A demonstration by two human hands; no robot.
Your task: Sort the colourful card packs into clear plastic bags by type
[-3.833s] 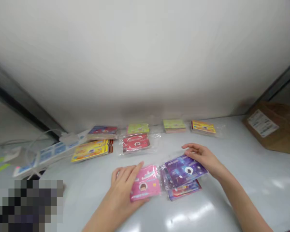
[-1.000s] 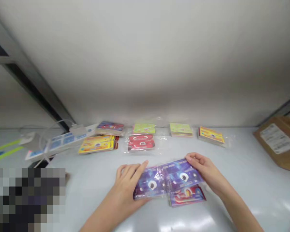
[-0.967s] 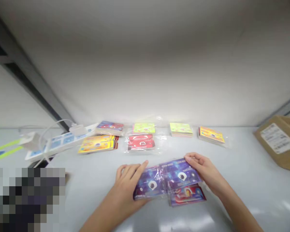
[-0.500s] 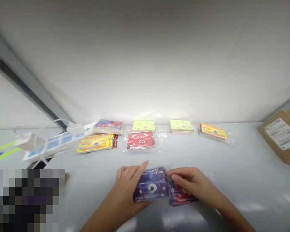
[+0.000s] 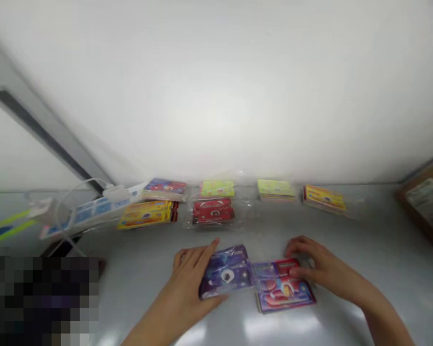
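My left hand (image 5: 189, 274) lies flat with its fingers stretched along the left side of a purple card pack (image 5: 228, 273) in clear wrap on the white table (image 5: 364, 240). My right hand (image 5: 312, 266) rests with curled, spread fingers on the right edge of a red and purple card pack (image 5: 283, 290), which lies just right of the purple one. The two packs touch at their inner edges.
A row of card stacks lies at the back: a blue-red one (image 5: 165, 187), yellow ones (image 5: 146, 214), a red wrapped pack (image 5: 212, 210), two green stacks (image 5: 217, 188) (image 5: 275, 189) and a yellow stack (image 5: 324, 197). A power strip with cables (image 5: 82, 209) sits left, a cardboard box (image 5: 424, 202) right.
My right hand laid the upper purple pack over onto the pack under my left hand, then moved back right onto the red and purple pack, which is now uncovered.
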